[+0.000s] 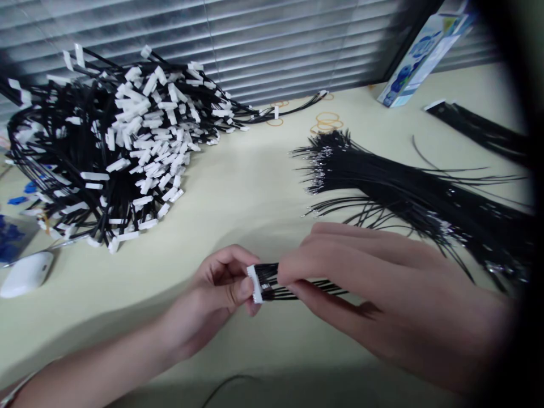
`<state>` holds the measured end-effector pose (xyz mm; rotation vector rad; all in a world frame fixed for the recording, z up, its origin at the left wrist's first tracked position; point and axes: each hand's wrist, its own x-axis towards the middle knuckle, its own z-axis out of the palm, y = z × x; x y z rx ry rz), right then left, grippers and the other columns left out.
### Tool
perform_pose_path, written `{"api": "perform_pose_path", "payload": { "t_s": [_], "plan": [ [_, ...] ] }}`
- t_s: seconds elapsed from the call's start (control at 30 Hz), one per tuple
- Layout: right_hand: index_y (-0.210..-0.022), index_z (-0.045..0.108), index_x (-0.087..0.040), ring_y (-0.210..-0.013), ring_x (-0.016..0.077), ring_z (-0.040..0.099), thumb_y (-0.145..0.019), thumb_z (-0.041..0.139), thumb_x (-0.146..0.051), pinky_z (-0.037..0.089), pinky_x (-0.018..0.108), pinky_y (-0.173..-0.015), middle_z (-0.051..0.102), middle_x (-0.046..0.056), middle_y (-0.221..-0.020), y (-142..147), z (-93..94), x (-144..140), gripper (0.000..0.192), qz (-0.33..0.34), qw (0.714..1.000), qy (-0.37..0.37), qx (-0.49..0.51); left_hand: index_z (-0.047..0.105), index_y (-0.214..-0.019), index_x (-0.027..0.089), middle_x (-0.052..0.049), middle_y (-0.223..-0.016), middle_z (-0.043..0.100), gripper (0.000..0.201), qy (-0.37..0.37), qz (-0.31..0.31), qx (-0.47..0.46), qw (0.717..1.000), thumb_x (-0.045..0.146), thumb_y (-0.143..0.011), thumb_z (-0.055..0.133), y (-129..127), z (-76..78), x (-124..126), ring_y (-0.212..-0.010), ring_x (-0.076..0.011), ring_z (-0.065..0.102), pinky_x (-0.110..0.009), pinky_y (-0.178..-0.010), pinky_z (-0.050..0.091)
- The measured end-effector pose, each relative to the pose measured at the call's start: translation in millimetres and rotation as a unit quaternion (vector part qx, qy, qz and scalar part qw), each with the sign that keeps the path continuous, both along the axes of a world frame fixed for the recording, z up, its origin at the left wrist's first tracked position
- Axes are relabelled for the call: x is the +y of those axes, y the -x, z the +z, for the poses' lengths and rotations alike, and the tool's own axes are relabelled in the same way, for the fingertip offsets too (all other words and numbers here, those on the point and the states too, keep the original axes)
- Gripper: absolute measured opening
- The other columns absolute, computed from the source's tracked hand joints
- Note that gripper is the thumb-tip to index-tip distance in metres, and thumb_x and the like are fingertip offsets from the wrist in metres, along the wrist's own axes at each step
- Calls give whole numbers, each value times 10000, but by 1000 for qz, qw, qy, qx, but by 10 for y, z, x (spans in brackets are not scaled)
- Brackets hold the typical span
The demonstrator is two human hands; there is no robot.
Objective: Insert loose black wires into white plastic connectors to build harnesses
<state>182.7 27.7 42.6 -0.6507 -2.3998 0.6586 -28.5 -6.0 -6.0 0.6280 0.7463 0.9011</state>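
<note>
pinching one white connector [256,288]: left hand [223,292] | pinching black wires [283,294], count unclear: right hand [365,277] | one carton [412,62]

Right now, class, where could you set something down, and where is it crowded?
Bare tabletop lies between the connector pile and the black wire bundle, beyond the left hand; another patch separates the white case and left forearm. Pile and bundle crowd either side.

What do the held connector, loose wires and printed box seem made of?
Connector: probably matte white plastic, from its notched edge. Wires: likely metal in dull black plastic or rubber, given silvery tips. Box: seemingly smooth printed card, from its crisp edges.
</note>
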Motion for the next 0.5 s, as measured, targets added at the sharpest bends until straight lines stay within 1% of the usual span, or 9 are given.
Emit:
{"api": "perform_pose_path", "payload": {
  "t_s": [0.07, 0.17, 0.23, 0.37, 0.5],
  "plan": [
    [-1149, 473, -294, -683, 127, 516, -742, 538, -26, 373, 223, -585, 580, -39, -812, 6, -19, 23, 492, 8, 1000, -14, -3, 677, -885, 188, 30, -678, 624, 151, -4, 1, -3, 1000, 176, -743, 729, -2, -7, 2, -549, -55, 531, -167, -565, 417],
    [-1084, 497, -290, -660, 117, 504, -755, 566, -36, 378, 214, -574, 566, -55, -766, 15, -15, 47, 422, 10, 999, -42, 7, 670, -868, 185, 28, -669, 614, 151, -12, 1, -1, 1000, 174, -732, 735, -1, -18, 0, -548, -63, 527, -168, -541, 398],
    [-1064, 508, -286, -658, 117, 496, -788, 537, -42, 385, 216, -584, 558, -53, -754, 17, 4, 47, 369, 7, 999, -44, -1, 667, -844, 186, 31, -641, 601, 142, -10, 1, 0, 1000, 168, -724, 739, -2, -14, -1, -545, -69, 528, -171, -538, 396],
    [-992, 539, -216, -692, 115, 481, -879, 439, -93, 413, 224, -684, 558, -24, -761, 11, 53, 30, 195, 28, 998, -60, -18, 675, -815, 186, 40, -605, 602, 139, -4, 2, -2, 1000, 124, -706, 735, -9, 19, 6, -546, -65, 542, -154, -541, 406],
    [-965, 538, -163, -719, 92, 481, -887, 472, -88, 418, 204, -741, 579, -18, -802, 3, 89, 27, 127, 58, 996, -61, 3, 686, -832, 196, 31, -666, 647, 161, 18, 7, 8, 1000, 135, -694, 742, -14, 51, 17, -569, -72, 576, -159, -558, 429]
  ]
}}
